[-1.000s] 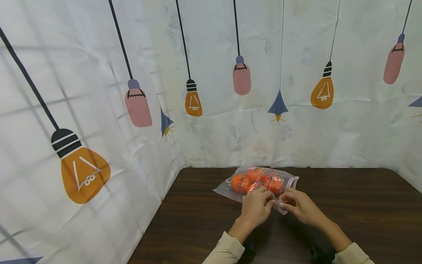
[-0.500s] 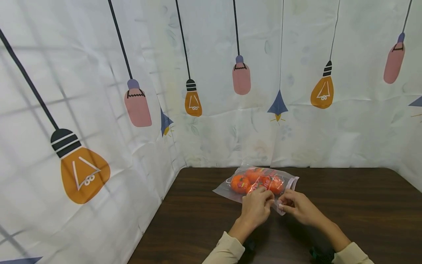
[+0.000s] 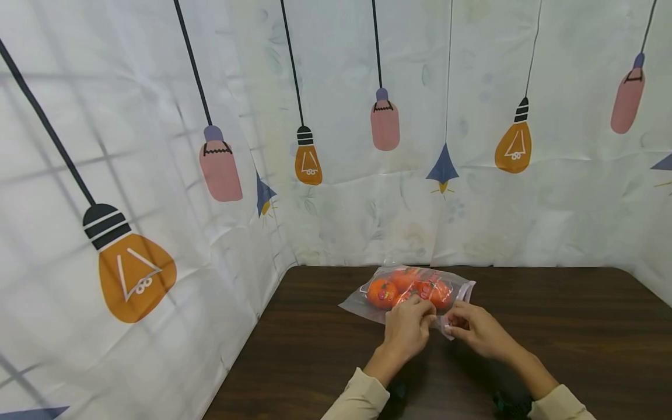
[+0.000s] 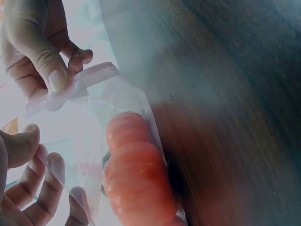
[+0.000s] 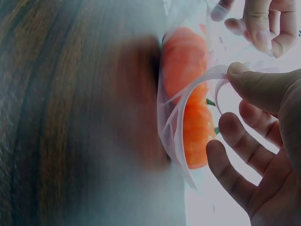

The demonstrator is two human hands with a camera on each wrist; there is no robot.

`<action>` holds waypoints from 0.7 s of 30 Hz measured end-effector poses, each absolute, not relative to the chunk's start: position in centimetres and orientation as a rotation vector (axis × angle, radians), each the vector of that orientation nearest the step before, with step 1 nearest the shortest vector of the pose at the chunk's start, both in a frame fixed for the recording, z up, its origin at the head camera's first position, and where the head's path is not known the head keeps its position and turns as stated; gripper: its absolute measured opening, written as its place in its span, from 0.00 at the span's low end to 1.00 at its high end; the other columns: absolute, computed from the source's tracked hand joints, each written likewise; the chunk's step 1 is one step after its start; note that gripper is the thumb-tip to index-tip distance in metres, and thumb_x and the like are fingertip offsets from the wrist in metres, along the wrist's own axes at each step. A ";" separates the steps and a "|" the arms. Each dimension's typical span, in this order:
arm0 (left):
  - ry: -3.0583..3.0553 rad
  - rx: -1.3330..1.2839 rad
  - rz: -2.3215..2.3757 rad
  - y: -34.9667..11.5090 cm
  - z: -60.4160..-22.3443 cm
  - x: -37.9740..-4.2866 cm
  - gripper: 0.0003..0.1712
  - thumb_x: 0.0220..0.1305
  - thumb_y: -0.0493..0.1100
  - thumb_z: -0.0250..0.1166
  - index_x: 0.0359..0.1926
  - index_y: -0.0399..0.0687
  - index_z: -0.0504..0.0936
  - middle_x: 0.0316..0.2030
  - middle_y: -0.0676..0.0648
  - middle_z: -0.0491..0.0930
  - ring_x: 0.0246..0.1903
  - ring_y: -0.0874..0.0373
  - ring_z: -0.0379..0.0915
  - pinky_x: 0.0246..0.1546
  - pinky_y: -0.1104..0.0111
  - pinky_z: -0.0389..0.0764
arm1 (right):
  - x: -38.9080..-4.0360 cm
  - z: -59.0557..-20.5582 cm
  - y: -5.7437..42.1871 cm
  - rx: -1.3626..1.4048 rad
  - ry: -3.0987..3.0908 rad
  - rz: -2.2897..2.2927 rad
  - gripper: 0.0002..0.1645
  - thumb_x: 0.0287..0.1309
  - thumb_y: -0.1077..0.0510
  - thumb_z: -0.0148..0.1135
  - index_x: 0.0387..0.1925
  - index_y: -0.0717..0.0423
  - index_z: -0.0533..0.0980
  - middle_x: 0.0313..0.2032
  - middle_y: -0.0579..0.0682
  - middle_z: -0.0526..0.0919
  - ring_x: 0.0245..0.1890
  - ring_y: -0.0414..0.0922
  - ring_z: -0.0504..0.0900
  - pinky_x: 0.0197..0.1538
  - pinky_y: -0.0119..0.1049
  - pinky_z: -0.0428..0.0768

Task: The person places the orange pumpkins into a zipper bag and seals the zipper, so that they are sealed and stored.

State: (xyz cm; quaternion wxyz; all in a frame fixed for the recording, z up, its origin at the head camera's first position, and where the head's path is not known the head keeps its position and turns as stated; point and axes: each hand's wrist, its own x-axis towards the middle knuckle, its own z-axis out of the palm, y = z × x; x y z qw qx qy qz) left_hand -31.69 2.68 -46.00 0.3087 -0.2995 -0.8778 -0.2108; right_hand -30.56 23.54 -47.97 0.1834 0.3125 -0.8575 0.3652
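Note:
A clear zip bag (image 3: 362, 304) lies near the table's back edge, its mouth toward the right. Inside are several round orange-red fruits (image 3: 382, 293) with green stems, which show through the film. My left hand (image 3: 408, 331) pinches the bag's near side between thumb and fingers. My right hand (image 3: 480, 329) pinches the pinkish zip strip (image 4: 101, 75) at the near end of the mouth. In the right wrist view, the lips of the mouth (image 5: 178, 127) stand apart, while the thumb (image 5: 254, 89) presses the strip. The right hand's other fingers are spread loosely.
The dark wooden table (image 3: 556, 315) extends on both sides of the bag. Behind and left of it hangs a white curtain (image 3: 341, 221) printed with lamps. Small dark items (image 3: 511, 405) sit near the right sleeve, too unclear to name.
The bag's near corner has shifted up slightly between the hands. Both hands keep almost the same place and hold.

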 end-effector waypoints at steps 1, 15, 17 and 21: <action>-2.323 -0.790 -0.563 2.7 -46.0 -31.7 0.05 0.61 0.49 0.73 0.31 0.63 0.84 0.27 0.60 0.78 0.26 0.64 0.79 0.22 0.76 0.68 | -30.6 -47.9 23.6 0.880 -2.421 1.014 0.07 0.60 0.57 0.72 0.31 0.54 0.82 0.30 0.37 0.73 0.30 0.27 0.70 0.30 0.28 0.73; -2.333 -0.776 -0.607 3.0 -45.9 -31.9 0.06 0.64 0.50 0.71 0.31 0.63 0.82 0.27 0.60 0.77 0.25 0.64 0.78 0.22 0.76 0.65 | -30.5 -47.7 25.0 0.564 -2.565 0.594 0.11 0.53 0.56 0.76 0.33 0.39 0.81 0.28 0.32 0.71 0.25 0.27 0.65 0.28 0.29 0.66; -2.346 -0.783 -0.612 3.0 -46.0 -31.8 0.05 0.65 0.50 0.70 0.32 0.63 0.82 0.28 0.60 0.77 0.25 0.64 0.78 0.22 0.76 0.64 | -30.6 -47.8 25.3 0.543 -2.563 0.564 0.11 0.53 0.55 0.76 0.34 0.39 0.81 0.28 0.31 0.71 0.25 0.27 0.64 0.27 0.29 0.64; -2.379 -0.814 -0.586 3.3 -46.1 -31.7 0.06 0.66 0.50 0.69 0.35 0.62 0.80 0.28 0.61 0.78 0.27 0.65 0.79 0.22 0.75 0.68 | -30.8 -47.9 25.9 0.498 -2.577 0.581 0.10 0.55 0.55 0.75 0.37 0.38 0.82 0.26 0.32 0.72 0.23 0.28 0.64 0.26 0.29 0.64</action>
